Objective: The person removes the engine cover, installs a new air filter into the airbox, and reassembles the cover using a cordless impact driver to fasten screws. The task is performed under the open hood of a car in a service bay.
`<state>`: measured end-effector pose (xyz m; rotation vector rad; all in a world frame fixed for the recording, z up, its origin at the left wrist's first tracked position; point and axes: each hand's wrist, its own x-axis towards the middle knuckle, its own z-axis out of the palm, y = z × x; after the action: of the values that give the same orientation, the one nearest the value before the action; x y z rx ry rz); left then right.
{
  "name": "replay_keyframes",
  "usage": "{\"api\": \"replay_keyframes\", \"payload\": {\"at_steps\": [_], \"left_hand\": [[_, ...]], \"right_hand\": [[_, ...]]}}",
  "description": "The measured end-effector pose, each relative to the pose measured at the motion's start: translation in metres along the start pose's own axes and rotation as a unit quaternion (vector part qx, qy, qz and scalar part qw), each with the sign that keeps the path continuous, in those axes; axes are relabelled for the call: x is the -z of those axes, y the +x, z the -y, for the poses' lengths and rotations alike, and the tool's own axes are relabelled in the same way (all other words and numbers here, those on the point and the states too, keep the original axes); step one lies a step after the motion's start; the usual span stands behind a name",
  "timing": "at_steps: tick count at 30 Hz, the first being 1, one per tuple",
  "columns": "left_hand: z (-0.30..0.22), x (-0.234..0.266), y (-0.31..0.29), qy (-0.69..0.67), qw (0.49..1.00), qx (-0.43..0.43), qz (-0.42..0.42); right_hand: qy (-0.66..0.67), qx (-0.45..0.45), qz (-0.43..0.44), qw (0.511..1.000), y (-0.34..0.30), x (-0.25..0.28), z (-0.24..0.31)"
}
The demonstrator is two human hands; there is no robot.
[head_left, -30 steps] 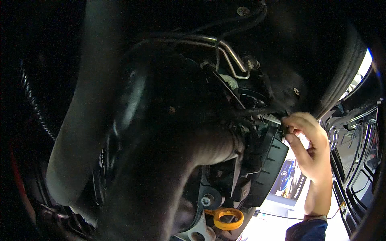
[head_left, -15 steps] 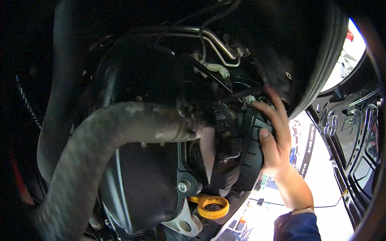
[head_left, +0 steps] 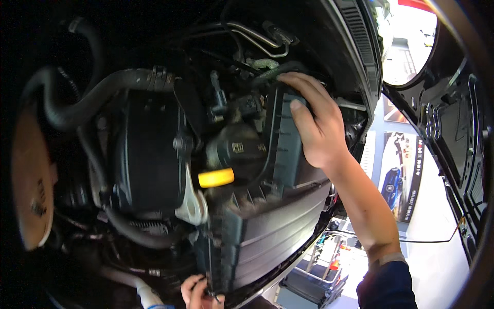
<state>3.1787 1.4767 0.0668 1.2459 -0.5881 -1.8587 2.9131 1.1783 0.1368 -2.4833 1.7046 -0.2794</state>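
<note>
A black ribbed plastic air filter box (head_left: 288, 141) sits in the engine bay. My right hand (head_left: 321, 121) reaches across from the lower right in a dark blue sleeve. Its fingers curl over the upper end of the box, and the thumb lies apart on the top face. At the bottom edge of the picture, my left hand (head_left: 195, 292) is at the box's lower corner. Its fingers are bent together around a small dark part too hidden to name. Left of the box are a black oil filler cap (head_left: 242, 148) and a yellow loop handle (head_left: 216, 178).
A black engine cover (head_left: 152, 159) and a bent rubber hose (head_left: 116, 80) lie to the left. Below the yellow handle stands a metal bracket (head_left: 194, 206) with a hole. Far left is a blurred tan rounded thing (head_left: 33, 180). A wheeled cart (head_left: 314, 278) stands beyond the car.
The view has shifted, bringing the box's lower part and my left hand into sight. My right hand stays on the box. The thick hose no longer crosses the middle of the picture.
</note>
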Motion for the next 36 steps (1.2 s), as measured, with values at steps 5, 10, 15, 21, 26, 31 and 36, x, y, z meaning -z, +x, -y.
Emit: {"api": "replay_keyframes", "payload": {"at_steps": [5, 10, 15, 21, 26, 31, 36], "left_hand": [[-0.003, -0.006, -0.004, -0.007, 0.999, -0.028, -0.036], [0.008, -0.001, -0.013, 0.022, 0.998, -0.048, -0.041], [0.019, -0.001, -0.017, 0.016, 0.996, -0.058, -0.058], [0.020, -0.010, -0.019, -0.058, 0.995, -0.047, -0.064], [0.019, -0.021, -0.033, 0.008, 0.991, -0.077, -0.107], [0.034, -0.022, -0.090, 0.275, 0.906, -0.259, -0.188], [-0.022, -0.078, -0.072, 0.484, 0.772, -0.402, -0.088]], "right_hand": [[-0.019, 0.019, -0.042, 0.999, -0.005, 0.000, 0.002], [-0.024, 0.029, -0.080, 0.996, -0.012, -0.006, 0.001], [-0.041, 0.052, -0.116, 0.991, -0.015, -0.010, -0.004], [-0.068, 0.050, -0.152, 0.985, -0.018, -0.012, -0.011], [-0.005, -0.013, -0.109, 0.994, -0.037, 0.009, -0.007], [0.075, -0.089, -0.177, 0.977, -0.133, 0.059, 0.005], [-0.014, -0.195, -0.160, 0.968, -0.268, 0.039, -0.012]]}}
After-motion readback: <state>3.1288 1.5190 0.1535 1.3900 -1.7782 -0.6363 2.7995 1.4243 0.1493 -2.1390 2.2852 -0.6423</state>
